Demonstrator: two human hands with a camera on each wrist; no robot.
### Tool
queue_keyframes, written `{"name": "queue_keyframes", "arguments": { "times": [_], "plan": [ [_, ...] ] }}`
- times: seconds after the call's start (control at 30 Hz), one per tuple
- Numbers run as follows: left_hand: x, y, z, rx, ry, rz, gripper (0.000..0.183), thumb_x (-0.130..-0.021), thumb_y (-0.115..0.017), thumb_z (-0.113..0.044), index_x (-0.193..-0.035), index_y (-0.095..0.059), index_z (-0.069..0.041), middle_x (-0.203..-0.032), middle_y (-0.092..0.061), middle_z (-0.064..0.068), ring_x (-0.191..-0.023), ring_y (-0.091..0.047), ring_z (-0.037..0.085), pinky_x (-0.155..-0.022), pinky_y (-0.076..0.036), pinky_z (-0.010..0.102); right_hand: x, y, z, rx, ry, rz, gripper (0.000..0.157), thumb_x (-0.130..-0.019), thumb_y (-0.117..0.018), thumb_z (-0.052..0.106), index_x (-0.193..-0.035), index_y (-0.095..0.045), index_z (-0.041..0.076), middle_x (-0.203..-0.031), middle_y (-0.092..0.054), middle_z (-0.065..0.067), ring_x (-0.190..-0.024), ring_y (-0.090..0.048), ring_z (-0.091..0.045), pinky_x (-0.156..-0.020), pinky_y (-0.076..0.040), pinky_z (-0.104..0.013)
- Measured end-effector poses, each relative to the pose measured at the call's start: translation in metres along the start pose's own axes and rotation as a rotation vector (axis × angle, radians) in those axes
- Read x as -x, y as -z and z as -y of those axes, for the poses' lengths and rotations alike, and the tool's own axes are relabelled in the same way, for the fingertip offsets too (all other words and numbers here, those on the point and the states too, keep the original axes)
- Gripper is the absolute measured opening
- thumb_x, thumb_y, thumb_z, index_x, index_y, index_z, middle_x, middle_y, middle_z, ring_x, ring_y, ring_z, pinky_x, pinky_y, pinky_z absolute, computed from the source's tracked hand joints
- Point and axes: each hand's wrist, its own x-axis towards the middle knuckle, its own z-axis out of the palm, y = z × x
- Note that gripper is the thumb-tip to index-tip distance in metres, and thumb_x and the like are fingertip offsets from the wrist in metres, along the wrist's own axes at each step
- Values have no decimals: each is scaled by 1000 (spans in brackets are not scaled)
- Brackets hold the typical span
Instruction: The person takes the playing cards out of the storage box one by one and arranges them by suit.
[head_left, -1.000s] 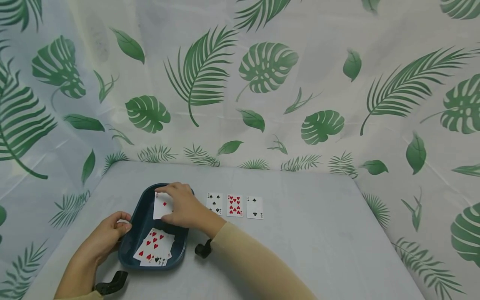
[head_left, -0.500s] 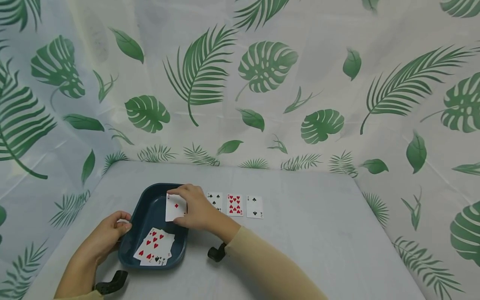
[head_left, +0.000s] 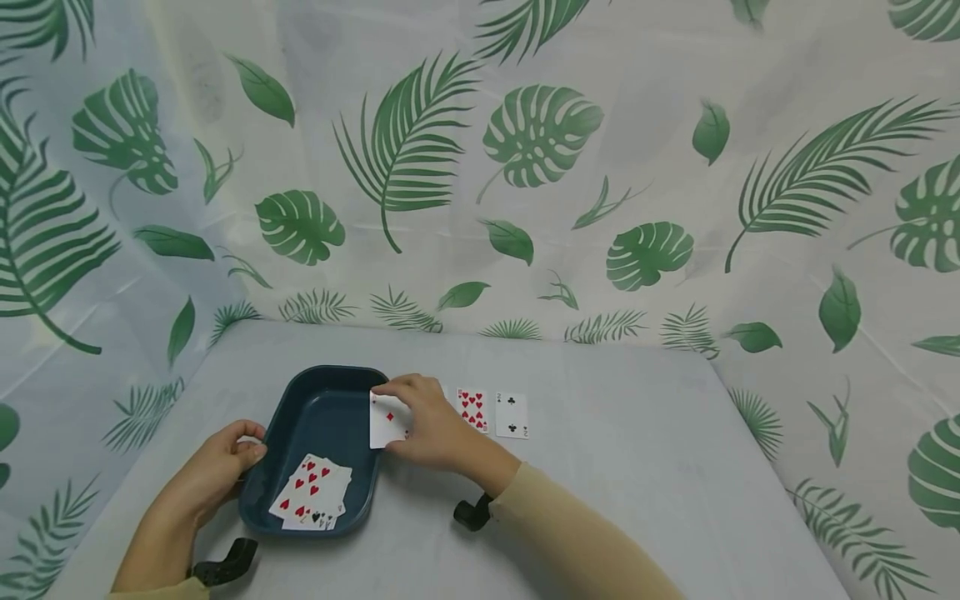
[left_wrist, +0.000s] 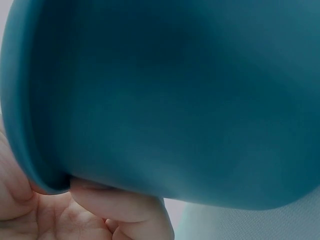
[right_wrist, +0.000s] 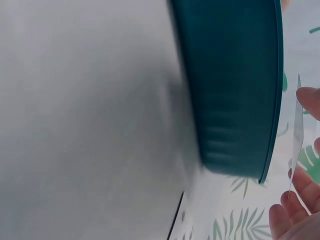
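Note:
My left hand point(head_left: 217, 467) grips the left rim of a deep blue tray point(head_left: 322, 377); in the left wrist view its fingers curl under the lip. With thumb and fingertips, my right hand point(head_left: 433, 429) pinches an ace of diamonds point(head_left: 387, 419) by its edges, overlapping the tray's right rim in the head view. From the right wrist the card point(right_wrist: 297, 132) appears edge-on, above the rim's height. A few overlapping cards point(head_left: 315, 487), a hearts card uppermost, lie face up in the near end of the tray.
To the right of my right hand, a hearts card point(head_left: 472, 410) and a two of clubs point(head_left: 512, 415) lie face up on the white table point(head_left: 637, 467). Another card in that row is mostly hidden behind the hand. A leaf-patterned curtain point(head_left: 540, 200) rises behind the table.
My right hand has carried the ace of diamonds rightward from over the tray's inside to its right rim, covering the five of spades. My left hand has kept its place on the tray.

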Motion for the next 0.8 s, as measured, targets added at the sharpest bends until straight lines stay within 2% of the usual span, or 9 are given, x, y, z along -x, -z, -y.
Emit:
{"name": "queue_keyframes", "arguments": {
  "times": [0.4, 0.8],
  "plan": [
    [-1, -1, 0, 0, 4, 1, 24, -114, -41, -4, -136, -39, 6, -91, -63, 5, -79, -66, 17, -69, -58, 36, 34, 20, -29, -9, 5, -19, 75, -84, -89, 13, -151, -58, 26, -155, -53, 0, -146, -43, -27, -115, -47, -48],
    [3, -3, -1, -6, 9, -11, 24, -114, -40, -3, -137, -39, 6, -92, -63, 7, -80, -66, 19, -69, -58, 37, 60, 35, -57, -30, -99, -36, 75, -83, -89, 12, -151, -58, 26, -155, -53, 0, -145, -44, -28, -111, -46, -54]
  ]
}}
